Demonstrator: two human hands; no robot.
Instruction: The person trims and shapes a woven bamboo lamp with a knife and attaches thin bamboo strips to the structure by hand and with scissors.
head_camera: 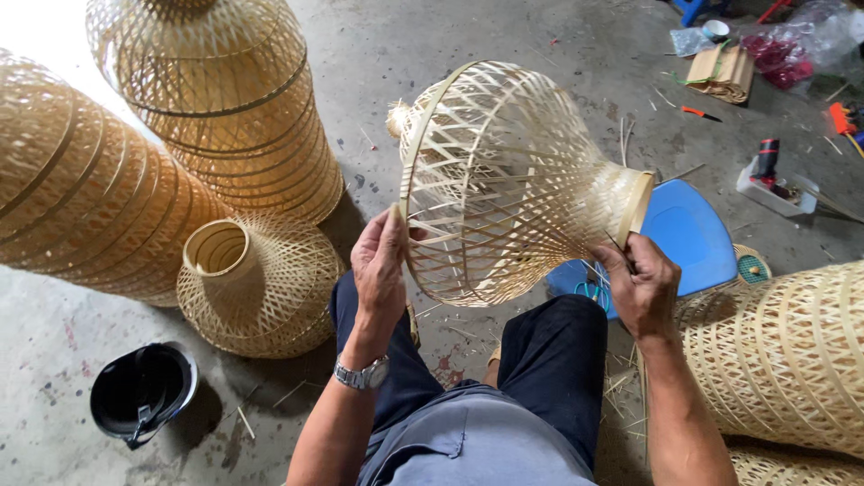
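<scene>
While the weave looks complete: the woven bamboo shade (504, 180) already has its full bell shape, with wide rim hoop, open lattice body and dense narrow neck all in place
Work left, as I judge it: only finishing at the neck, where loose strip ends stick out near the right thumb; whether the rim needs more binding I cannot tell
Left hand (380, 265): closed around the wide rim hoop at its lower near edge, fingers curled inside the shade, thumb outside; a wristwatch (364, 373) sits on that wrist
Right hand (641, 286): pinched shut on the underside of the neck ring, fingertips on the stray strips
Where the shade is: held in the air on its side between both hands, above the knees and the concrete floor (504, 54), wide mouth toward the left hand, neck toward the right
Nearby finished shades: a small shade (261, 283) stands on the floor left of the knees, tall stacked shades (225, 99) behind it
Other things: a blue stool (693, 229) under the right hand, a black helmet (144, 391) toward the floor's lower left
</scene>
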